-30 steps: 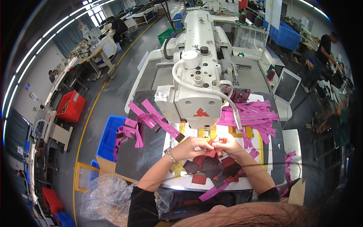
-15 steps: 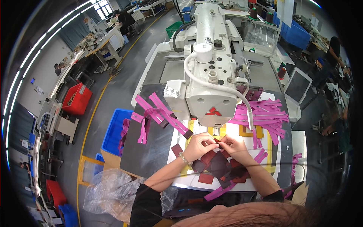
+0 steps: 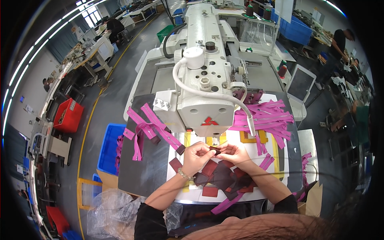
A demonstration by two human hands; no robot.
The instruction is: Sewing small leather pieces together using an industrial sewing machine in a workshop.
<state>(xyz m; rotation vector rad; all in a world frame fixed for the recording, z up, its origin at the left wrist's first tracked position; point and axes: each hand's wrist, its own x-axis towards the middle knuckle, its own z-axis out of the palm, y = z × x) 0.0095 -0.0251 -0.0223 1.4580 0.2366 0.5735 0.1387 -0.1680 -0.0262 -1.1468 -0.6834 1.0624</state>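
Between the fingertips of both hands is a small dark brown patch (image 3: pixel 215 150), held just in front of the sewing machine's head (image 3: pixel 206 110). My left hand (image 3: pixel 196 158), with a beaded bracelet at the wrist, pinches one end of it. Its other end is in the closed fingers of my right hand (image 3: pixel 235 155). Below the hands, a loose pile of dark brown and reddish patches (image 3: pixel 220 178) lies on a white sheet. One magenta zipper (image 3: pixel 228 203) sticks out from under the pile toward me.
Magenta zippers (image 3: pixel 264 120) are heaped right of the machine head; a few more zippers (image 3: pixel 138 127) lie at its left. A yellow frame piece (image 3: pixel 253 137) rests near the right heap. At the left stand a blue bin (image 3: pixel 105 150) and clear plastic wrap (image 3: pixel 114 212). People work farther off.
The view has shifted, so the machine and table appear farther left. Both hands still pinch the patch, which now shows more of its dark face between the fingertips.
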